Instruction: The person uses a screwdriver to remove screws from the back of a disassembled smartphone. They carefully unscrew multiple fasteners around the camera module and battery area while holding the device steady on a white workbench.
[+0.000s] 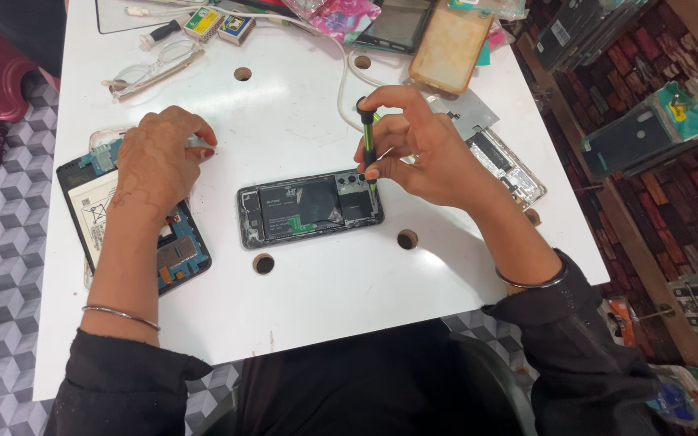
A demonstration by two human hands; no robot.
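Black sleeves (575,355) frame an opened phone (309,207) lying mid-table (309,299), long axis left-right, camera end rightward. Right hand (422,149) grips an upright screwdriver (367,141) there; left hand (159,157), fingers curled, rests over another opened phone (179,250). Two yellow-and-blue boxes (220,24) sit at the far edge.

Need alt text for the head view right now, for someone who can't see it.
The right hand holds a small screwdriver upright, tip on the camera end of an opened phone lying on a white table. The left hand rests on a second opened phone at the table's left edge.
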